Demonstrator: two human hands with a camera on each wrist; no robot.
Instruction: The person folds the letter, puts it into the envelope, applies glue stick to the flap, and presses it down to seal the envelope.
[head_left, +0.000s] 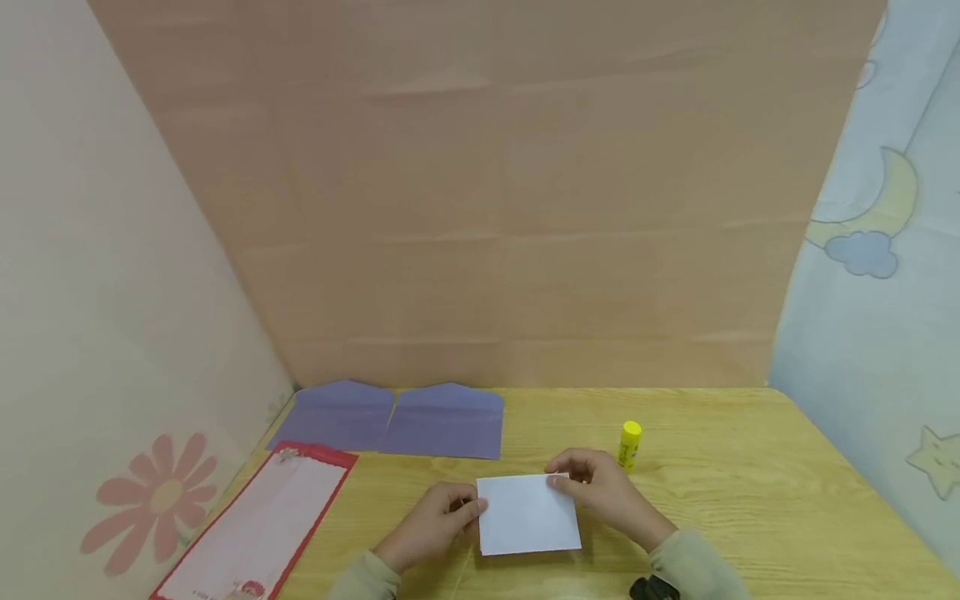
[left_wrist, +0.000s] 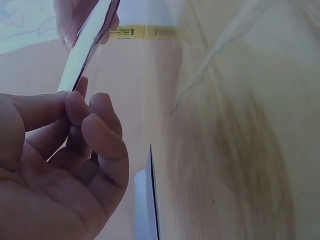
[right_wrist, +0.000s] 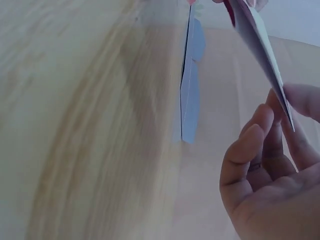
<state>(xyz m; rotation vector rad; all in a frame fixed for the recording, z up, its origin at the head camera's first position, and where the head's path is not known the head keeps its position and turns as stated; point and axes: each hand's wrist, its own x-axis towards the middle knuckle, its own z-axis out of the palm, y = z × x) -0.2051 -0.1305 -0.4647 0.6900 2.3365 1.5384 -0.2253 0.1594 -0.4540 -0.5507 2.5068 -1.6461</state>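
Note:
Both hands hold up a white card point(head_left: 528, 514) above the table. My left hand point(head_left: 438, 521) pinches its left edge between thumb and fingers. At the upper right corner, my right hand point(head_left: 603, 492) pinches it, thumb on the front face. Seen nearly edge-on in the left wrist view, the card point(left_wrist: 87, 45) has a dark reddish underside; the right wrist view also shows some red on the card point(right_wrist: 262, 50). A yellow glue stick point(head_left: 629, 444) stands upright just beyond the right hand.
Two purple envelopes point(head_left: 450, 421) with raised flaps lie side by side at the table's back left. A white sheet with a red border point(head_left: 255, 525) lies at the left. Brown paper point(head_left: 495, 208) covers the back wall; printed cloth point(head_left: 855, 333) hangs at the right.

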